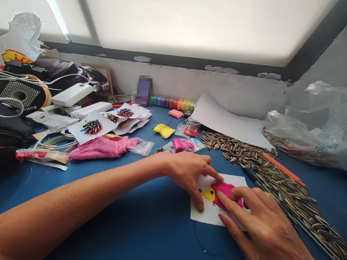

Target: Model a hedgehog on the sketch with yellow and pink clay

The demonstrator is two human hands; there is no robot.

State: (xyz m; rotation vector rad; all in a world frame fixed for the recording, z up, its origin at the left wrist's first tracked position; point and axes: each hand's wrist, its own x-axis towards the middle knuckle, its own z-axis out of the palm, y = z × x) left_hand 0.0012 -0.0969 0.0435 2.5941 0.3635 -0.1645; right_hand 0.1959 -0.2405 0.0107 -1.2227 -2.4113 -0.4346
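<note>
A small white paper (204, 214) lies flat on the blue table (114, 220). On it is a flattened patch of magenta modelling clay (223, 189), joined on its left to a yellow clay piece (208, 195) with a black dot. My left hand (189, 172) rests on the paper's left part, thumb and forefinger spread around the yellow piece. My right hand (261, 218) presses its extended forefinger on the magenta clay, with the thumb apart on the paper's lower edge. The right fingers cover part of the clay.
Sunflower seeds (271, 177) spread along the right, with an orange stick (284, 169) and a dark pen (251, 176) among them. Bagged yellow clay (163, 130) and magenta clay (183, 144) lie ahead. Seed-decorated papers (92, 127) and a pink cloth (99, 148) sit left.
</note>
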